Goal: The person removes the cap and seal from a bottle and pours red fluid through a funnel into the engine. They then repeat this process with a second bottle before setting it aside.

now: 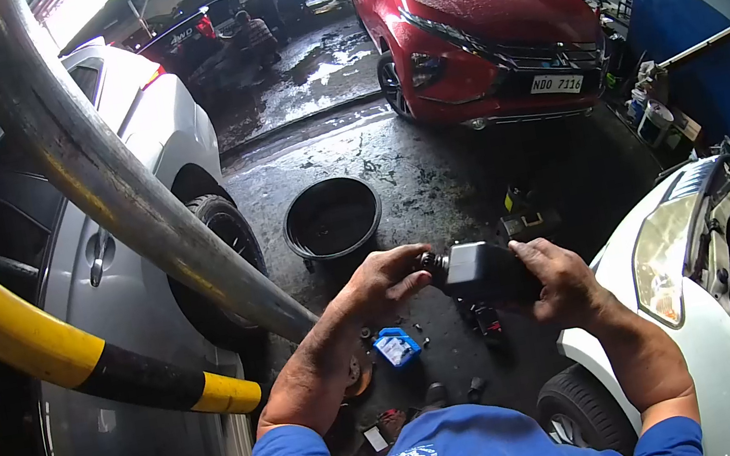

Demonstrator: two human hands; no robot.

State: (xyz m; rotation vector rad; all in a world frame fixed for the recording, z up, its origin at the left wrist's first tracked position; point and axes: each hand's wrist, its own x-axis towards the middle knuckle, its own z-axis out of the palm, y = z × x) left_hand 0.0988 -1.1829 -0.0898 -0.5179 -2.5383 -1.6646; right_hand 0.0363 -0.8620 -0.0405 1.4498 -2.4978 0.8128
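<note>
A dark plastic bottle (472, 264) is held on its side in front of my chest, with pale light on its upper face. My left hand (388, 279) closes its fingers around the dark ribbed cap or neck at the left end. At the other end, my right hand (560, 280) grips the bottle's base, thumb on top. On the floor beyond my left hand stands a round black tub (338, 250) with dark contents or a dark bottom. A blue container (397, 347) with pale contents lies below my forearms.
A grey car (113, 321) stands left, behind a curved metal pipe (124, 187) and a yellow-black bar (22, 332). At right is a white car (616, 267) with its engine bay exposed. A red car (488, 40) is ahead; people (258, 37) are farther back.
</note>
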